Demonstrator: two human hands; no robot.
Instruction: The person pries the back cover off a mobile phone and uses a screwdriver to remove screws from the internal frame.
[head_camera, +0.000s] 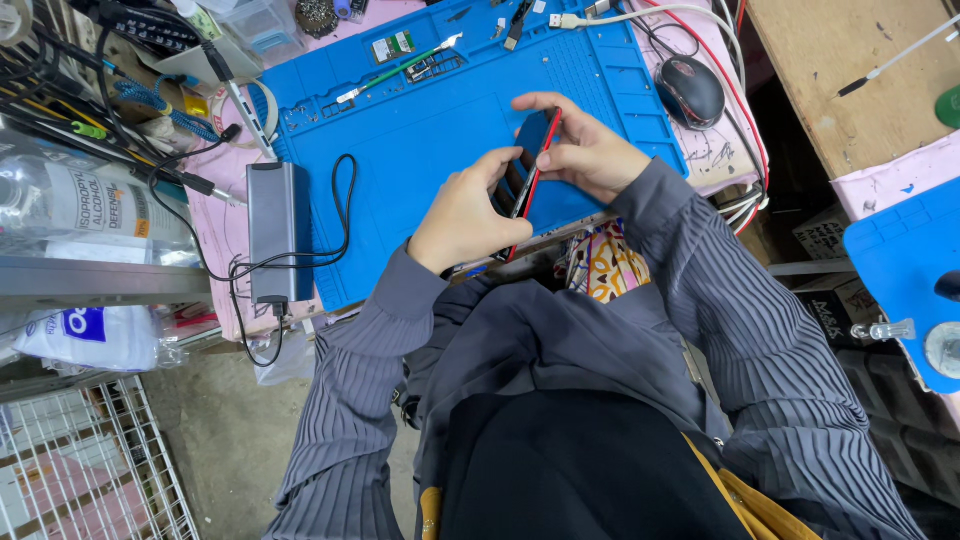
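The person stands over a cluttered tabletop (715, 160), both arms in grey ribbed sleeves, holding a red-edged phone (530, 165) up between the two hands just above a blue work mat (420, 140). The left hand (462, 215) is closed around the lower part of the phone, its fingers curled over the near edge and its thumb lying along the side. The right hand (585, 150) grips the upper part, fingers wrapped over the top end and thumb pressed against the red rim. The phone is tilted, edge toward the camera, so I cannot tell which face is turned up.

On the mat, beyond the hands, lies a thin green-handled tool (400, 68) next to a small circuit board (392, 46). A grey box-shaped device (272, 230) rests on the left edge of the mat, with a black cable (335, 215) looping from it. A black computer mouse (690, 90) sits to the right of the mat, well apart from the hands, and a clear plastic bottle (90, 205) lies on its side at far left.
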